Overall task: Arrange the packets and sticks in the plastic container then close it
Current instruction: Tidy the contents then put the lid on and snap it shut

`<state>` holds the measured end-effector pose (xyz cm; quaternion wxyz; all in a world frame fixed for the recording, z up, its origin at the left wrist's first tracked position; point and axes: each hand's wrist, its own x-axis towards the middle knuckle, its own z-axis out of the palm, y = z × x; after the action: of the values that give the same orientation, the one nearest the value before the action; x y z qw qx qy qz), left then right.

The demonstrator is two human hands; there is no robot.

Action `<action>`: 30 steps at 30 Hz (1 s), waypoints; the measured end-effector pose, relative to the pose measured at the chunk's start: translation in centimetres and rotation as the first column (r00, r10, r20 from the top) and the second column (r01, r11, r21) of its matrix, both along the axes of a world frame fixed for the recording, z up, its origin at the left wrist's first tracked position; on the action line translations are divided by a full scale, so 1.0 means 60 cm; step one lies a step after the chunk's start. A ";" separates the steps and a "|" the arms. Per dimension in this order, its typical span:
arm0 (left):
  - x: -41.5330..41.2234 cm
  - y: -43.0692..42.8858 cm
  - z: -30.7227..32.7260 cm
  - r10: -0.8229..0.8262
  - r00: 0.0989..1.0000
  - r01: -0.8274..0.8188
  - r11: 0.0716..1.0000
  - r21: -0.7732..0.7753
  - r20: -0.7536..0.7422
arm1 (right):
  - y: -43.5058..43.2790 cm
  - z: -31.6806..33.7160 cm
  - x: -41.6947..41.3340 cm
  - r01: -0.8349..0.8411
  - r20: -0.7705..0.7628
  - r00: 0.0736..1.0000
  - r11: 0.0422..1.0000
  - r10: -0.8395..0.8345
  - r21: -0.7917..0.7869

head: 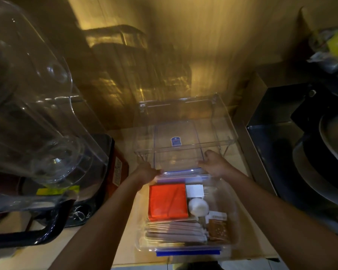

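Cramped counter (125, 248), blender jar (31, 117) left, both hands (147, 173) (216, 165) gripping container lid (180, 158).

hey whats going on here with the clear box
A person holds the far end of a clear plastic container with the left hand and the right hand. Inside lie an orange packet, wrapped sticks and a brown packet. The clear lid is not yet seated on it.

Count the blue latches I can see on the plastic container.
2. One blue latch runs along the near edge of the plastic container; the other blue latch sits at the far edge, between the two hands. Side latches, if any, aren't visible.
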<state>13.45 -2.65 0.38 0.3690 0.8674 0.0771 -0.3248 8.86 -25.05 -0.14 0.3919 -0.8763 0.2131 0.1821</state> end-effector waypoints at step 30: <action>-0.040 0.008 0.070 0.356 0.781 -0.620 0.536 -0.573 -0.513 | -0.104 0.071 -0.165 0.336 -0.014 0.804 0.434 -0.595 0.836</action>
<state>11.06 -2.19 4.56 0.7341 0.5251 0.2486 -0.3515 -1.05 -31.27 4.12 0.8051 -0.5206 0.2839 0.0140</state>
